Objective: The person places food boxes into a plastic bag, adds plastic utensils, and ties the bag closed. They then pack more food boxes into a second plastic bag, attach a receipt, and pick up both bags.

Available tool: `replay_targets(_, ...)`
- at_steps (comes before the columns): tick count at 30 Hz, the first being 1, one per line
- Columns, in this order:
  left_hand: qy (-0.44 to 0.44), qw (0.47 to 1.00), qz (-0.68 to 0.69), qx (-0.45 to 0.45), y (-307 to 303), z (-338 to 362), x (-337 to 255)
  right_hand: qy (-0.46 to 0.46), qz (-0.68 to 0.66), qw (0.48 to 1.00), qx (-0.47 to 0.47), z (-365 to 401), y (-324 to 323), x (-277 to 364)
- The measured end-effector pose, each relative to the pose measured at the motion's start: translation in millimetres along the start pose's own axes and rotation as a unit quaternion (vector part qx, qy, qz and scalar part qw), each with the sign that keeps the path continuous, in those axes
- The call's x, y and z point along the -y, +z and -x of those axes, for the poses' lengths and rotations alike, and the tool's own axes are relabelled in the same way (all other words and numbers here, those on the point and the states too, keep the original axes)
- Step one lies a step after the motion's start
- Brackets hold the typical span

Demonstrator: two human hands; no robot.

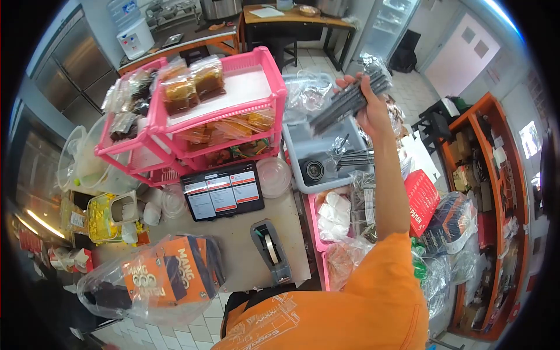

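Clutching a bundle of black straws [345,104] in our closed right hand [372,114], we hold it above the grey tub [293,156], seemingly mid-sort; placing it wants a firm grip.

Stainless steel refrigerator doors [76,64] fill the upper left of the frame, and a wooden table [291,23] stands along the top beside a glass-fronted cooler [388,23]. Pale floor tiles [408,87] run towards a light-coloured door [461,52] at the upper right. An orange shelving unit [501,175] lines the right edge under bright, even light.
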State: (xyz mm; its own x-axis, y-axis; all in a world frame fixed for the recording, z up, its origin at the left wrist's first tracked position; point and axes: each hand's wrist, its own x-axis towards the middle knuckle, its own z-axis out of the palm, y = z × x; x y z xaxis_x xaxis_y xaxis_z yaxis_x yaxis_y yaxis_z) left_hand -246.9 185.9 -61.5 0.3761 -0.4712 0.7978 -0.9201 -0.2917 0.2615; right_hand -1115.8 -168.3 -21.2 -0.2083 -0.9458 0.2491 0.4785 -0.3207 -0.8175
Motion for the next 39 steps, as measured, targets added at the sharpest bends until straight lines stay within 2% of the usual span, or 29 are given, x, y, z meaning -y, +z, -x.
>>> replay_targets(1, -0.009, 1.000, 0.001, -0.007, 32, -42, -140, -0.015, 0.014, 1.000, -0.008, 19, 25, 8)
replay_targets(2, -0.073, 0.990, 0.078, -0.096, -27, -57, -263, -0.017, 0.016, 1.000, 0.001, 37, 47, 12)
replay_targets(4, 0.038, 0.955, 0.291, -0.044, -13, -42, -259, -0.101, -0.008, 0.994, -0.028, 74, 81, 16)
replay_targets(5, 0.167, 0.842, 0.507, 0.083, 1, -34, -275, -0.122, -0.006, 0.988, -0.099, 88, 91, 18)
replay_targets(6, 0.128, 0.781, 0.594, 0.143, 0, -11, -345, -0.119, -0.005, 0.987, -0.104, 96, 82, 20)
replay_targets(7, 0.224, 0.753, 0.535, 0.309, -8, -17, -388, -0.154, 0.099, 0.967, -0.175, 95, 57, 22)
replay_targets(8, 0.347, 0.708, 0.507, 0.349, -7, -16, -403, -0.191, 0.197, 0.930, -0.247, 96, 38, 18)
replay_targets(9, 0.386, 0.661, 0.515, 0.387, -6, -8, -407, -0.203, 0.193, 0.924, -0.259, 99, 34, 13)
replay_targets(10, 0.415, 0.612, 0.521, 0.426, -2, 1, -408, -0.190, 0.265, 0.898, -0.296, 102, 30, 10)
replay_targets(11, 0.418, 0.606, 0.526, 0.425, 1, 10, -403, -0.171, 0.338, 0.867, -0.325, 96, 17, 4)
replay_targets(12, 0.389, 0.590, 0.518, 0.481, 3, 22, -394, -0.216, 0.472, 0.805, -0.288, 67, -42, -24)
replay_targets(13, 0.360, 0.574, 0.505, 0.534, 8, 32, -388, -0.289, 0.544, 0.725, -0.308, 44, -60, -52)
replay_targets(14, 0.363, 0.576, 0.504, 0.531, 13, 42, -384, -0.310, 0.636, 0.639, -0.301, 19, -80, -87)
replay_targets(15, 0.321, 0.595, 0.475, 0.563, 19, 52, -380, -0.332, 0.659, 0.641, -0.210, 12, -68, -100)
replay_targets(16, 0.277, 0.612, 0.443, 0.593, 27, 64, -375, -0.289, 0.740, 0.585, -0.164, -3, -100, -140)
replay_targets(18, 0.245, 0.618, 0.401, 0.630, 43, 86, -362, -0.206, 0.717, 0.666, -0.013, 3, -74, -152)
replay_targets(19, 0.197, 0.627, 0.373, 0.655, 45, 91, -359, -0.199, 0.712, 0.673, -0.011, 1, -72, -154)
replay_targets(20, 0.148, 0.633, 0.341, 0.679, 48, 94, -357, -0.142, 0.697, 0.703, 0.005, 3, -72, -159)
replay_targets(21, 0.144, 0.632, 0.331, 0.686, 50, 93, -356, -0.084, 0.680, 0.728, 0.021, 6, -75, -168)
replay_targets(23, 0.077, 0.654, 0.314, 0.684, 50, 95, -356, -0.075, 0.660, 0.748, 0.023, 8, -93, -182)
replay_targets(24, 0.073, 0.655, 0.313, 0.684, 51, 94, -357, -0.080, 0.642, 0.762, 0.022, 3, -102, -184)
replay_targets(25, 0.067, 0.667, 0.303, 0.678, 52, 93, -356, -0.080, 0.641, 0.763, 0.026, -3, -112, -188)
replay_targets(27, 0.047, 0.676, 0.290, 0.676, 49, 88, -358, -0.073, 0.688, 0.718, -0.075, -12, -138, -201)
replay_targets(28, 0.046, 0.678, 0.287, 0.676, 48, 86, -359, -0.073, 0.685, 0.721, -0.074, -18, -157, -208)
replay_targets(30, 0.029, 0.665, 0.293, 0.687, 46, 84, -361, -0.093, 0.665, 0.737, -0.075, -27, -174, -209)
replay_targets(31, 0.028, 0.664, 0.294, 0.687, 46, 84, -362, 0.000, 0.635, 0.769, -0.080, -27, -174, -200)
replay_targets(35, 0.049, 0.639, 0.312, 0.701, 47, 85, -370, 0.007, 0.647, 0.761, -0.039, -9, -149, -164)
replay_targets(37, 0.065, 0.632, 0.311, 0.707, 49, 86, -372, 0.068, 0.579, 0.808, -0.084, -3, -126, -149)
replay_targets(39, 0.069, 0.627, 0.318, 0.708, 50, 87, -375, 0.097, 0.572, 0.806, -0.119, -9, -130, -149)
